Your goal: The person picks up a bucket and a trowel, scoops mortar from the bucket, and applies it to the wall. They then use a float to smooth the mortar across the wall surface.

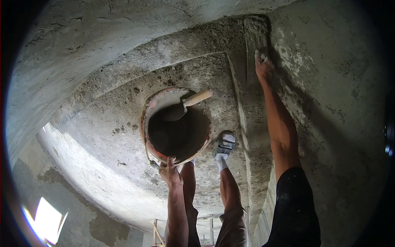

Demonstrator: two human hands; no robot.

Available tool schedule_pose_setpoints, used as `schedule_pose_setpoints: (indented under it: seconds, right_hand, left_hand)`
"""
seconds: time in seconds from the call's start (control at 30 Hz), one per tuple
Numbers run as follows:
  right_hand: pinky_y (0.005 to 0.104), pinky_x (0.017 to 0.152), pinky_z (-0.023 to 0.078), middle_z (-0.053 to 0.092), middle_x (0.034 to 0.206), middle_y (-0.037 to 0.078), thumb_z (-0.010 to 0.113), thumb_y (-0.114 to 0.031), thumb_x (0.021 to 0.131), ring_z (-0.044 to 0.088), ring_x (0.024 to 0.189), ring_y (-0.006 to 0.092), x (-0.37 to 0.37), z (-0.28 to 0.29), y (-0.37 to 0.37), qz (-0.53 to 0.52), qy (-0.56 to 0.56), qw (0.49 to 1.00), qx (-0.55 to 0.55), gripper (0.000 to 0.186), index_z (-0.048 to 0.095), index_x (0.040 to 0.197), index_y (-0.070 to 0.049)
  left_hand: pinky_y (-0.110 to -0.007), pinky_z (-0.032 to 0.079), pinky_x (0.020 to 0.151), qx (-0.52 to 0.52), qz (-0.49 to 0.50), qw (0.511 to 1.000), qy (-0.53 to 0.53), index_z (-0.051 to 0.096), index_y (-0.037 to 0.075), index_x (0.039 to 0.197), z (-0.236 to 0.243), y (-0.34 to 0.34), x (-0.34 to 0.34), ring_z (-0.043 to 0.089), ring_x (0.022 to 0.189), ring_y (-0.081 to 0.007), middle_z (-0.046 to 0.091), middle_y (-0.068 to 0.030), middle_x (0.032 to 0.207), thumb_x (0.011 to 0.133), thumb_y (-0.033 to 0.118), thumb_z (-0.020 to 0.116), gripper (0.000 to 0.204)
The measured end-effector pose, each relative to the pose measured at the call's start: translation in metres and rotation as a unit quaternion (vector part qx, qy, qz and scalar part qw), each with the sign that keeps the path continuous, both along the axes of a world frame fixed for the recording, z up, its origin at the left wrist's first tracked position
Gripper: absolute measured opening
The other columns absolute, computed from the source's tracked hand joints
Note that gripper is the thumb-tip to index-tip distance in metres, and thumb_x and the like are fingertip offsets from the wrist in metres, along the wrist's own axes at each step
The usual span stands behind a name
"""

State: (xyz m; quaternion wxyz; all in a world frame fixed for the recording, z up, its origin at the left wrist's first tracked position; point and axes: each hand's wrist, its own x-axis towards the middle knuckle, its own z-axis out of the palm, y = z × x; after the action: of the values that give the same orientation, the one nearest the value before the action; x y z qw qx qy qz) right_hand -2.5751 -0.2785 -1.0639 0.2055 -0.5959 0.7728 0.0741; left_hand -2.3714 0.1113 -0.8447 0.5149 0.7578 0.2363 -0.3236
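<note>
My left hand (170,172) grips the near rim of a round bucket (145,119), thumb over the edge. Dark wet mortar (179,133) fills its lower part. A trowel (199,97) leans in the bucket, its wooden handle sticking out past the far right rim and its blade down toward the mortar. Far forward, beside the right-hand wall, my right hand (264,66) is stretched out. One finger points forward while the others look curled in; whatever they may hold cannot be made out.
Rough grey concrete floor (123,107) lies under the bucket, with a raised ledge (242,111) along its right side. A plastered wall (341,103) rises at right. My foot in a dark sandal (226,142) stands near the bucket. A bright window (47,220) shows at lower left.
</note>
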Motion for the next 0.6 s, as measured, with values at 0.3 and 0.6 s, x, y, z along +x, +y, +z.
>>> schedule_pose_setpoints:
  seconds: [0.3,0.6]
  right_hand:
    - [0.038,0.059,0.049,0.059,0.079,0.015,0.057,-0.035,0.077,0.06,0.068,0.0278,-0.011,0.142,0.139,0.234,-0.295,0.917,-0.128,0.039,0.056,0.099,-0.003]
    - [0.0354,0.076,0.041,0.057,0.091,0.013,0.062,-0.024,0.074,0.054,0.087,0.0242,-0.008,0.164,0.265,0.024,-0.433,0.9,0.043,0.037,0.048,0.104,-0.006]
  left_hand:
    - [-0.027,0.042,0.061,0.059,-0.093,0.993,-0.048,0.058,-0.005,0.081,-0.007,0.009,0.003,0.052,0.067,-0.0135,0.059,-0.0061,0.076,0.071,0.01,0.063,0.019]
    - [-0.029,0.044,0.063,0.165,-0.129,0.976,-0.066,0.049,-0.015,0.084,-0.014,0.01,-0.009,0.055,0.071,-0.0175,0.059,-0.016,0.081,0.065,0.014,0.072,0.041]
